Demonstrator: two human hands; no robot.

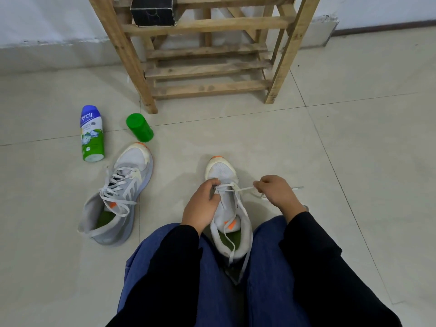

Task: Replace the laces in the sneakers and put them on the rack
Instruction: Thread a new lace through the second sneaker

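A white sneaker (221, 171) with an orange toe tip stands on the floor between my knees, toe pointing away. My left hand (200, 206) grips its left side at the lower eyelets. My right hand (276, 192) pinches the white lace (243, 188) and holds it out to the right, its tip (297, 188) sticking past my fist. The other lace end trails down over the heel. A second grey-white sneaker (118, 197), laced, lies to the left. The wooden rack (207, 69) stands ahead.
A blue-and-green powder bottle (91, 134) and a green container (139, 127) lie on the tiled floor left of the rack. A black box (153, 10) sits on an upper rack shelf. My knees in blue trousers fill the bottom of the view.
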